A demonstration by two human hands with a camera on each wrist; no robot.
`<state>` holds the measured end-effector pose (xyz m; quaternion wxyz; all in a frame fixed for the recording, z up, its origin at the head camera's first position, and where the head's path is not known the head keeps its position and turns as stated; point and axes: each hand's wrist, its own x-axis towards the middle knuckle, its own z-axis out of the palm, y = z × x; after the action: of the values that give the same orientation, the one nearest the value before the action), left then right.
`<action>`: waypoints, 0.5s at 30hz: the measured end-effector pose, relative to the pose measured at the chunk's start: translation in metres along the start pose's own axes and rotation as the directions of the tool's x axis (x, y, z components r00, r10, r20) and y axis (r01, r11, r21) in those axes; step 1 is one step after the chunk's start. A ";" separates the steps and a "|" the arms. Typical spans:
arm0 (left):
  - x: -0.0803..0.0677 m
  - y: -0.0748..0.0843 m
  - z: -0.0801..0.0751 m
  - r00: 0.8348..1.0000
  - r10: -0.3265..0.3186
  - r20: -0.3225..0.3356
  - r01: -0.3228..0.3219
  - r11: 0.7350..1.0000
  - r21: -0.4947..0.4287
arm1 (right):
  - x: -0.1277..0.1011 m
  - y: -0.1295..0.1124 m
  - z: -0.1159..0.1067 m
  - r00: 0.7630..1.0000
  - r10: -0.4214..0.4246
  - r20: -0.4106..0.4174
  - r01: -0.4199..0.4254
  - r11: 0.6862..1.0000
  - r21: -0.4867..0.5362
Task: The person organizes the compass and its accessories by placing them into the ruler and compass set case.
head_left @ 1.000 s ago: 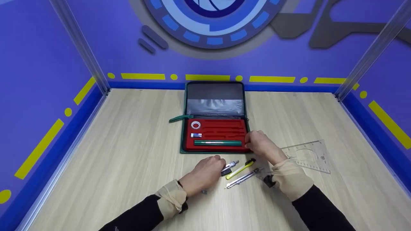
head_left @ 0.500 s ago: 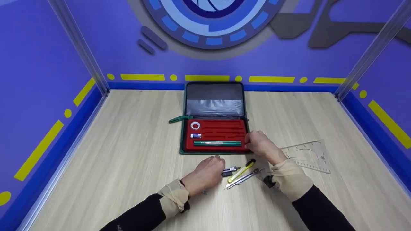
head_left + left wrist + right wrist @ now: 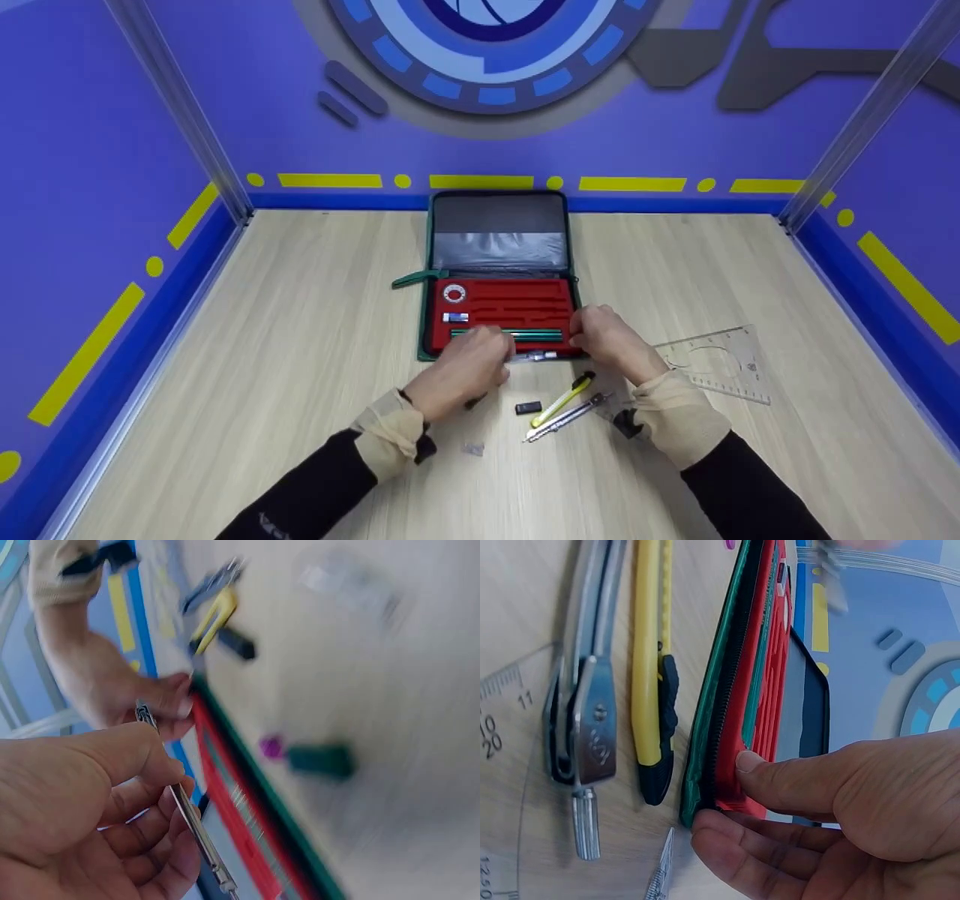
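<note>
A green zip case [image 3: 426, 315] lies unfolded, its red tray [image 3: 517, 289] holding green pencils [image 3: 536, 334], an eraser [image 3: 455, 318] and a white ring-shaped piece [image 3: 454, 293]. Above the case's front edge my left hand [image 3: 461, 369] pinches a slim silver drawing instrument [image 3: 196, 829] between thumb and fingers; its exact kind is unclear. My right hand [image 3: 616, 341] grips the case's front right corner, thumb [image 3: 754, 761] on the red tray and fingers underneath. Nearby on the table are a metal compass [image 3: 592, 720], a yellow utility knife [image 3: 646, 652] and a small black box [image 3: 528, 408].
A clear set square [image 3: 724, 364] lies right of my right wrist. A small transparent piece [image 3: 474, 448] rests nearer me. Beside the case, the left wrist view shows a blurred dark green item [image 3: 322, 760] with a magenta end. Blue panels [image 3: 480, 161] enclose the table.
My left hand has lifted the silver instrument from beside the black box and carried it forward to the case's front edge. The right hand stays at the corner.
</note>
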<state>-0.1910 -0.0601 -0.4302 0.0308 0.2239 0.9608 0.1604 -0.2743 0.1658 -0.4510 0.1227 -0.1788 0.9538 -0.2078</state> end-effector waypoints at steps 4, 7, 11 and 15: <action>0.019 -0.006 -0.016 0.998 0.016 -0.053 -0.014 0.999 0.033 | 0.001 0.000 0.001 1.000 0.009 -0.003 -0.009 1.000 0.008; 0.035 -0.013 -0.020 0.996 0.024 -0.092 -0.016 0.996 0.084 | 0.001 0.001 0.002 1.000 0.006 -0.009 -0.005 1.000 0.010; 0.053 -0.021 -0.018 0.992 0.016 -0.128 0.002 0.990 0.140 | 0.000 0.001 0.002 1.000 -0.017 -0.022 0.018 1.000 0.012; 0.069 -0.027 -0.012 0.993 0.010 -0.121 0.010 0.986 0.169 | 0.000 0.003 0.002 0.999 -0.018 -0.030 0.018 1.000 0.015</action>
<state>-0.2657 -0.0563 -0.4262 -0.0466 0.2155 0.9711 0.0915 -0.2744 0.1675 -0.4536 0.1082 -0.1834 0.9523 -0.2188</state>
